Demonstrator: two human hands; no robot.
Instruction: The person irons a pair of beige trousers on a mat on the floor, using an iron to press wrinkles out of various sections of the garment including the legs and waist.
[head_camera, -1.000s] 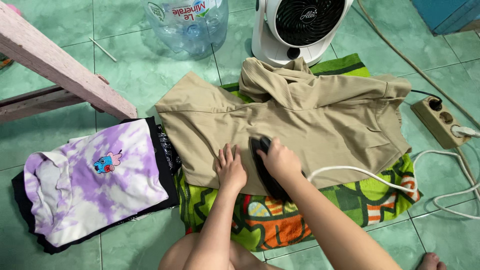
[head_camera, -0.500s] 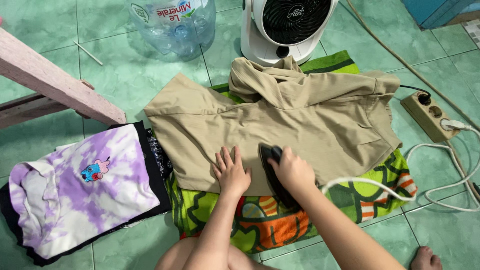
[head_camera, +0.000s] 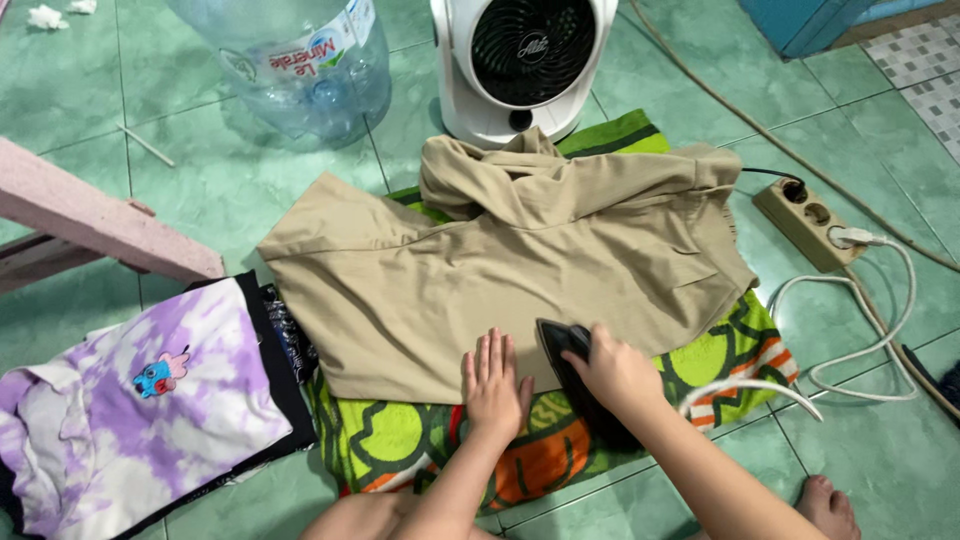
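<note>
A beige garment (head_camera: 500, 250) lies spread on a green patterned towel (head_camera: 400, 440) on the tiled floor. My right hand (head_camera: 618, 372) grips a black clothes iron (head_camera: 565, 345) at the garment's near hem, its white cord (head_camera: 750, 388) trailing right. Just left of the iron, my left hand (head_camera: 495, 385) presses flat on the hem, fingers spread.
A pile of folded clothes topped by a purple tie-dye shirt (head_camera: 140, 400) lies at left. Behind the garment stand a white fan (head_camera: 525, 60) and a big clear water jug (head_camera: 300, 60). A power strip (head_camera: 810, 222) sits at right; a pink wooden beam (head_camera: 90, 220) at left.
The iron and my right hand slid to the right along the hem, and my left hand followed. The view tilted, so everything sits lower and further left.
</note>
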